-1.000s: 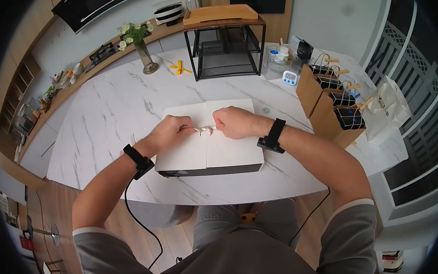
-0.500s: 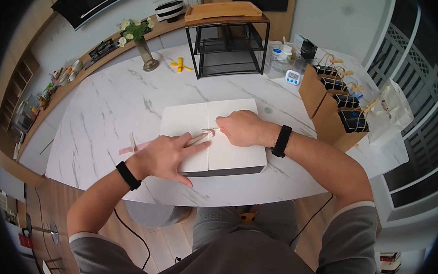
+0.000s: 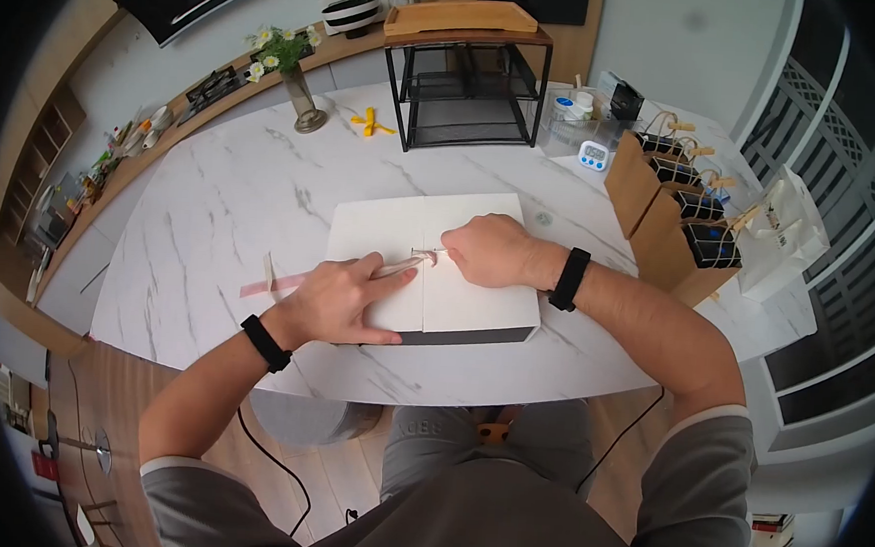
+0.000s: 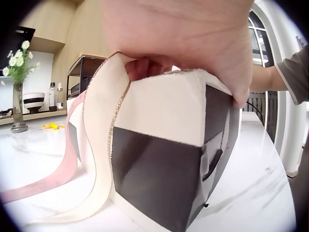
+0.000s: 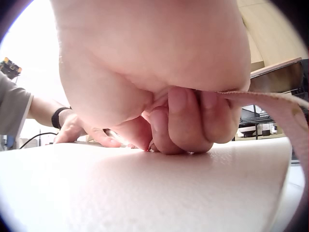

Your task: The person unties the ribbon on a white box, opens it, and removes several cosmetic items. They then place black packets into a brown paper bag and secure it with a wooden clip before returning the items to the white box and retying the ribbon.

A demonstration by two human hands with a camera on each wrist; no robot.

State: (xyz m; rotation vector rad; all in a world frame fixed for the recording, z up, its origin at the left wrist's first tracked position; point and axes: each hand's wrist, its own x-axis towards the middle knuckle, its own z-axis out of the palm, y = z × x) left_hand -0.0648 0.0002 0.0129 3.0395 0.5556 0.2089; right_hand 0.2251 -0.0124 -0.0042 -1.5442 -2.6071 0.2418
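A white box (image 3: pixel 466 290) with dark sides lies closed on the marble table, a pale ribbon knot (image 3: pixel 428 257) at the middle of its lid. My left hand (image 3: pixel 341 298) lies over the box's left part, index finger and thumb spread on it, other fingers curled on the taut ribbon. Cream ribbon (image 4: pixel 99 125) and pink ribbon (image 4: pixel 67 162) hang from under that palm in the left wrist view. Just right of the knot, my right hand (image 3: pixel 489 252) grips ribbon in curled fingers; a pink tail (image 5: pixel 285 113) leaves this fist in the right wrist view.
Behind the box stands a black wire rack (image 3: pixel 468 105) with a wooden tray on top. A yellow ribbon piece (image 3: pixel 371 122) and a flower vase (image 3: pixel 307 110) are at the back left. Brown paper bags (image 3: pixel 652 211), a white timer (image 3: pixel 593 156) and a white bag (image 3: pixel 785 235) stand to the right.
My left hand has gone from pinching near the knot to spreading over the box's front left, thumb by the front edge. The right hand stays beside the knot. The head view has shifted slightly.
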